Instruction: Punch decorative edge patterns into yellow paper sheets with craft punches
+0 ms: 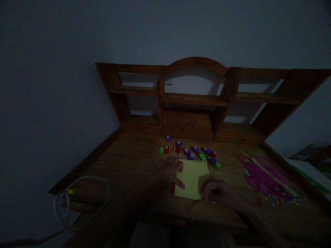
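A yellow notepad [192,179] with a row of punched holes along its top edge lies on the wooden desk. My left hand [172,170] rests over the pad's left side, its fingers stretched out and the thumb lying on the page. At the lower right corner of the pad, my right hand [213,190] is closed, with curled fingers pinched together. What the pinch holds is too dark and small to make out. A thin pale strip [210,202] lies just below those fingers. Red and blue show beneath the pad's lower left edge.
Several purple, green and red toys with big eyes, such as a purple one [190,156], stand beyond the pad. Pink strips [266,177] and small coloured bits are heaped at the right. A wooden shelf unit [193,99] backs the desk; a white cable [107,189] loops at left.
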A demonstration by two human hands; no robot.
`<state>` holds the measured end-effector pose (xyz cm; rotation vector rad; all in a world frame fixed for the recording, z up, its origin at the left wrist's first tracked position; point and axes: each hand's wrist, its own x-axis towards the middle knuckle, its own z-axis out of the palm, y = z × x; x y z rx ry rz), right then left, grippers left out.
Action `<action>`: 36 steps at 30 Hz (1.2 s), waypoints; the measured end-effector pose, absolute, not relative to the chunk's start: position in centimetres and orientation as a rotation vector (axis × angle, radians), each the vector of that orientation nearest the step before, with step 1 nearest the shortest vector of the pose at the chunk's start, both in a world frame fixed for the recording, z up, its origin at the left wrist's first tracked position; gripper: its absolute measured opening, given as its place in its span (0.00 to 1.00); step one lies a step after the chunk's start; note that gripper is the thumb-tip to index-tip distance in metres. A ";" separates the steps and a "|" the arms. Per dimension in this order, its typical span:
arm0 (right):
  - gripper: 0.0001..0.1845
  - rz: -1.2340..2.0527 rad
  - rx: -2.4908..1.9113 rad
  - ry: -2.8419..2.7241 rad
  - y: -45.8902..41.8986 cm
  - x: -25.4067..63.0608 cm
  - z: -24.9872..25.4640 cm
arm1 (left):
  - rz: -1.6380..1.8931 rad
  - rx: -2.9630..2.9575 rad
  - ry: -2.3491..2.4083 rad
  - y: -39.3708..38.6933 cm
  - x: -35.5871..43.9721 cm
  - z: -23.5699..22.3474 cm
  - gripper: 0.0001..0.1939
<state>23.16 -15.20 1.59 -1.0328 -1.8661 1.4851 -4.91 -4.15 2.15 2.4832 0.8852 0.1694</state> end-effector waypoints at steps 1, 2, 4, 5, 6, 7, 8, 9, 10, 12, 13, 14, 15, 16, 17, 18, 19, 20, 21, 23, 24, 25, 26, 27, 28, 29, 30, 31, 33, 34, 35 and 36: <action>0.11 1.466 -1.040 -1.866 -15.3 23.2 1.6 | 0.174 2.484 0.889 -4.1 -4.9 2.2 0.34; 0.12 1.433 -1.045 -1.869 -15.3 23.3 1.5 | 0.175 2.488 0.892 -4.1 -4.9 2.1 0.34; 0.14 1.355 -1.060 -1.876 -15.4 23.3 1.4 | 0.158 2.504 0.890 -4.1 -4.9 2.1 0.35; 0.15 1.323 -1.073 -1.872 -15.4 23.3 1.3 | 0.151 2.515 0.886 -4.0 -4.9 2.0 0.35; 0.15 1.307 -1.086 -1.862 -15.4 23.3 1.2 | 0.149 2.526 0.882 -4.0 -4.9 2.0 0.35; 0.15 1.304 -1.097 -1.849 -15.4 23.3 1.0 | 0.153 2.535 0.879 -4.0 -4.9 2.0 0.36; 0.14 1.304 -1.106 -1.836 -15.3 23.3 0.8 | 0.161 2.540 0.876 -3.9 -4.9 1.9 0.36; 0.14 1.304 -1.110 -1.821 -15.3 23.3 0.6 | 0.176 2.544 0.874 -3.9 -4.9 1.8 0.35; 0.13 1.306 -1.109 -1.809 -15.3 23.3 0.5 | 0.189 2.548 0.869 -3.9 -5.0 1.8 0.35; 0.13 1.320 -1.098 -1.790 -15.4 23.4 0.3 | 0.195 2.546 0.858 -3.9 -5.0 1.7 0.35; 0.13 1.334 -1.092 -1.788 -15.4 23.4 0.3 | 0.192 2.541 0.854 -4.0 -5.0 1.7 0.35; 0.12 1.350 -1.087 -1.791 -15.5 23.5 0.3 | 0.189 2.533 0.855 -4.0 -5.0 1.7 0.35; 0.12 1.368 -1.081 -1.803 -15.5 23.7 0.4 | 0.189 2.524 0.861 -4.0 -5.0 1.7 0.35; 0.12 1.386 -1.073 -1.818 -15.6 23.8 0.5 | 0.189 2.516 0.869 -4.0 -5.0 1.7 0.35; 0.12 1.402 -1.063 -1.831 -15.7 24.0 0.6 | 0.187 2.512 0.875 -4.1 -5.0 1.8 0.35; 0.12 1.418 -1.053 -1.836 -15.8 24.1 0.6 | 0.182 2.510 0.882 -4.1 -5.0 1.9 0.35; 0.11 1.430 -1.045 -1.833 -15.8 24.2 0.7 | 0.172 2.509 0.888 -4.1 -5.0 2.0 0.35; 0.11 1.439 -1.038 -1.826 -15.9 24.3 0.7 | 0.160 2.508 0.893 -4.1 -5.0 2.0 0.35; 0.11 1.440 -1.034 -1.819 -15.9 24.3 0.6 | 0.147 2.507 0.896 -4.1 -5.0 2.1 0.36; 0.11 1.413 -1.035 -1.812 -15.9 24.4 0.5 | 0.137 2.509 0.894 -4.1 -5.0 2.1 0.36; 0.11 1.386 -1.033 -1.811 -15.9 24.5 0.5 | 0.140 2.511 0.891 -4.1 -5.0 2.0 0.35; 0.11 1.357 -1.030 -1.810 -15.9 24.5 0.4 | 0.147 2.515 0.887 -4.0 -5.0 2.0 0.35; 0.11 1.329 -1.027 -1.808 -15.9 24.6 0.4 | 0.157 2.518 0.883 -4.0 -5.0 1.9 0.35; 0.11 1.307 -1.025 -1.807 -15.9 24.6 0.4 | 0.167 2.520 0.877 -4.0 -5.0 1.8 0.35; 0.11 1.291 -1.024 -1.809 -15.9 24.6 0.4 | 0.174 2.521 0.873 -3.9 -5.0 1.8 0.35; 0.11 1.282 -1.029 -1.813 -15.9 24.6 0.5 | 0.176 2.522 0.869 -3.9 -5.1 1.7 0.35; 0.11 1.276 -1.039 -1.819 -16.0 24.5 0.5 | 0.179 2.524 0.867 -4.0 -5.1 1.7 0.35; 0.11 1.271 -1.051 -1.828 -16.0 24.5 0.6 | 0.179 2.526 0.866 -4.0 -5.1 1.7 0.35; 0.12 1.264 -1.072 -1.848 -16.1 24.3 0.9 | 0.177 2.533 0.872 -4.0 -5.1 1.7 0.35; 0.13 1.260 -1.078 -1.857 -16.2 24.3 1.0 | 0.179 2.537 0.874 -4.0 -5.1 1.7 0.35; 0.13 1.257 -1.079 -1.865 -16.3 24.2 1.1 | 0.184 2.540 0.874 -4.0 -5.1 1.6 0.35; 0.14 1.256 -1.077 -1.872 -16.3 24.2 1.3 | 0.190 2.543 0.874 -4.0 -5.1 1.6 0.35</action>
